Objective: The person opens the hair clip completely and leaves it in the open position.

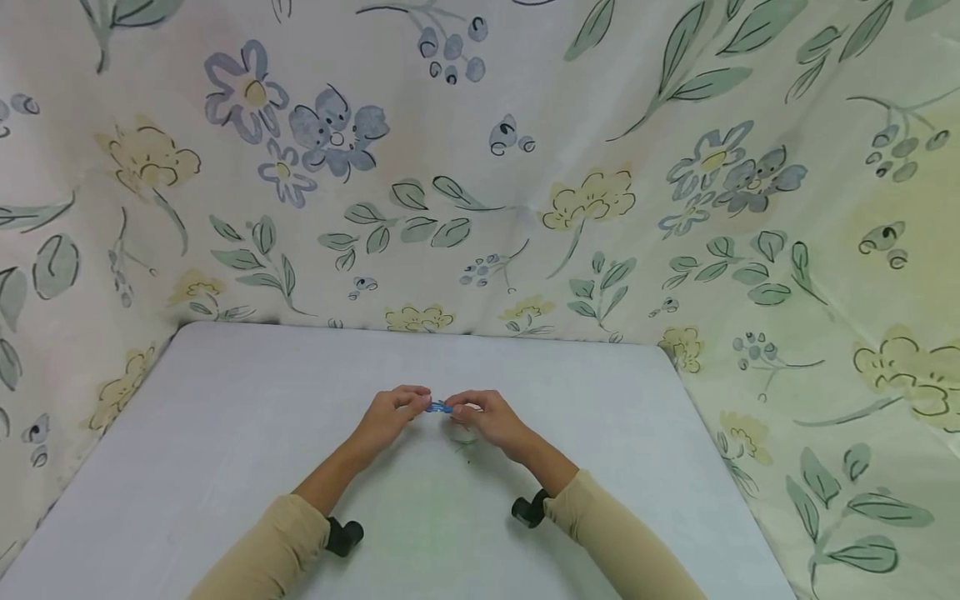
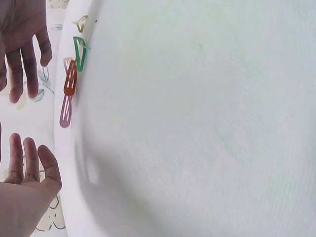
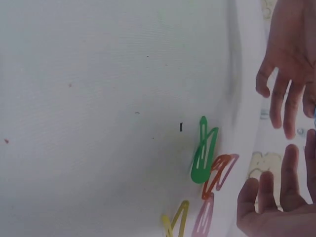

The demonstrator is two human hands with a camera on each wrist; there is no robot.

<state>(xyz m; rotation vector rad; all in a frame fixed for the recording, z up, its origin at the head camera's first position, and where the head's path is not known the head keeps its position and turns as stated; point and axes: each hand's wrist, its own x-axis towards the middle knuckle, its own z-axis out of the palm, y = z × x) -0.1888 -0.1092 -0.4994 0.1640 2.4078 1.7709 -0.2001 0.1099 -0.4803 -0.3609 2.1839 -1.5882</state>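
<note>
A blue snap hair clip (image 1: 438, 407) is held between my two hands above the white table. My left hand (image 1: 386, 421) pinches its left end with thumb and fingers. At the other end, the fingertips of my right hand (image 1: 493, 419) grip it. In the right wrist view the pinching fingertips are mostly cut off by the frame edge. Below the hands lie more snap hair clips: a green clip (image 3: 201, 168), an orange-brown clip (image 2: 70, 81), a pink clip (image 2: 65, 116) and a yellow clip (image 3: 177, 219). My right hand hides most of them in the head view.
The white tabletop (image 1: 225, 400) spreads around both arms. Floral cloth (image 1: 465, 150) hangs behind it and along the sides. A black wrist camera (image 1: 345, 537) sits on the left wrist, and another black camera (image 1: 529, 509) on the right. Tiny dark specks dot the table.
</note>
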